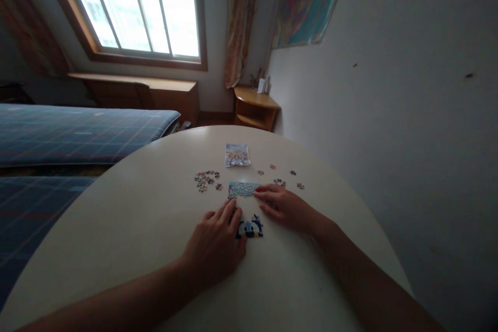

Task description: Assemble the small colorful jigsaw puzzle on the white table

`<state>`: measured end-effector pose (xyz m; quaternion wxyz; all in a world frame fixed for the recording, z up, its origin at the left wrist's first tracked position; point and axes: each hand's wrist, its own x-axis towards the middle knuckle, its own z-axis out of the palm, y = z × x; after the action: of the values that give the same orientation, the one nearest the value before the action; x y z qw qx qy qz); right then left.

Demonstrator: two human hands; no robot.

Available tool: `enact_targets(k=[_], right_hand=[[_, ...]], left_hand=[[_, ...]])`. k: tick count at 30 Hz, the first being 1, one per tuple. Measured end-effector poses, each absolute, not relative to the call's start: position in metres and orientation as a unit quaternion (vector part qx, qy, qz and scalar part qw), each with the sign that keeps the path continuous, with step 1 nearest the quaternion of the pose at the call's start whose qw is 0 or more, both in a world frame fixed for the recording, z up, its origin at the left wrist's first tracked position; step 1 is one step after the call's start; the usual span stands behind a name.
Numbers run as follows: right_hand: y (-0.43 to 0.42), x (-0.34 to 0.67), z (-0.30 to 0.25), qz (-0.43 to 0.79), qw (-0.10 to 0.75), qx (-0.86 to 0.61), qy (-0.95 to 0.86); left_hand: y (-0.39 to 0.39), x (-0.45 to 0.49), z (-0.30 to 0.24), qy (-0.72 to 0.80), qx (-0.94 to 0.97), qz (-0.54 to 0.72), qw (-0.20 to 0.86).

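My left hand point(218, 241) lies over the left side of the lower joined puzzle section point(252, 228), dark blue with a cartoon face. Its fingers are stretched out, the fingertips close to the bottom edge of the upper section. My right hand point(288, 208) reaches in from the right, fingers extended, its fingertips at the right end of the upper puzzle section point(241, 188), a light blue strip with lettering. A gap of table shows between the two sections. My hands cover parts of both.
A heap of loose puzzle pieces point(206, 180) lies left of the upper section. Several more pieces point(279, 182) are scattered to the right. A printed picture sheet point(237, 155) lies farther back on the round white table point(155, 218). A bed point(78, 135) stands left, a wall point(389, 114) right.
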<state>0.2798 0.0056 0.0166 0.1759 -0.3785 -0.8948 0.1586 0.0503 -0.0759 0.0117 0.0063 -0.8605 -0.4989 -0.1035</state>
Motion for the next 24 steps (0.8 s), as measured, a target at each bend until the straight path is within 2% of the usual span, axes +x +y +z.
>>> enact_targets(k=[7, 17, 24], right_hand=[[0.004, 0.291, 0.030, 0.190, 0.163, -0.368, -0.895], [0.008, 0.309, 0.036, 0.172, 0.145, -0.399, -0.889], [0.017, 0.323, 0.032, 0.159, 0.167, -0.418, -0.879]], left_hand=[[-0.075, 0.048, 0.011, -0.498, -0.858, -0.121, -0.012], [-0.045, 0.032, 0.000, -0.482, -0.863, -0.151, -0.025], [-0.043, 0.031, -0.005, -0.492, -0.858, -0.142, -0.042]])
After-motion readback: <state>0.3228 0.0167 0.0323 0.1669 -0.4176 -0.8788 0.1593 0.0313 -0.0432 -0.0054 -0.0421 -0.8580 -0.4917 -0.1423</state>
